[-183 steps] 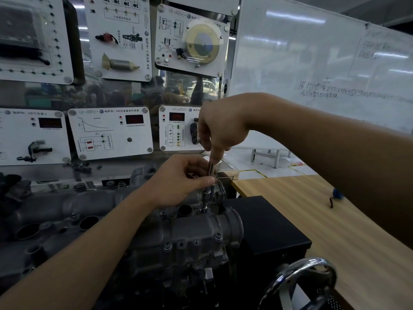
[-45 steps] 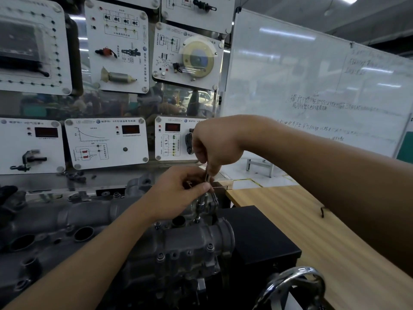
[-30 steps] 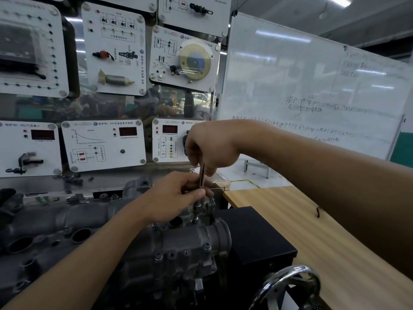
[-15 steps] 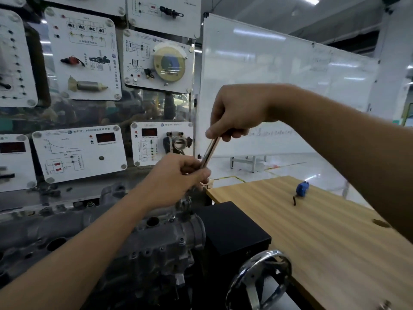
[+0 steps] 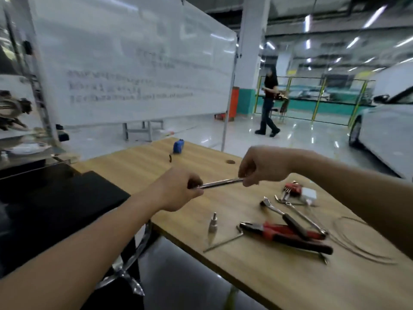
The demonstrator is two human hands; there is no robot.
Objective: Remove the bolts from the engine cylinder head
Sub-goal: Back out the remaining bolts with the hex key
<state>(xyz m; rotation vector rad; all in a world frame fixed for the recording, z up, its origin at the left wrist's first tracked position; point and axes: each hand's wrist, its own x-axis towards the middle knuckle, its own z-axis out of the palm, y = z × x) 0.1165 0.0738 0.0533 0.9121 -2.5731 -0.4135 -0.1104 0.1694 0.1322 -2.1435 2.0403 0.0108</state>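
At the far left, a black box (image 5: 55, 198) is filling the corner, with a chrome handwheel (image 5: 127, 262) showing below it. The cylinder head is not appearing anywhere in this view, so it is lying somewhere out of frame.

Just right of the box, the left hand (image 5: 178, 191) is closing in a fist round one end of a slim steel bar (image 5: 221, 182). That tip is hidden inside the fingers, so whether a bolt is sitting on it cannot be told. Behind, a blue tape measure (image 5: 178, 146) is lying near the far edge of the bench (image 5: 268, 276).

The bar is running almost level above the bench to the right hand (image 5: 261, 167), which is pinching the other end between thumb and curled fingers. Below it, a small socket (image 5: 213, 223) is standing upright beside a thin hex key (image 5: 223, 242). Further right, a ratchet (image 5: 277, 211) is lying across red-handled pliers (image 5: 279, 231), with a red key set (image 5: 292, 188) beyond.

The step in hand looks like a stop at the bench between bolts, either to drop off a freed bolt or to swap the end fitting. The next move is calling for the left hand to open low over bare wood, so nothing rolls off the near edge, while the right hand is keeping the bar steady.
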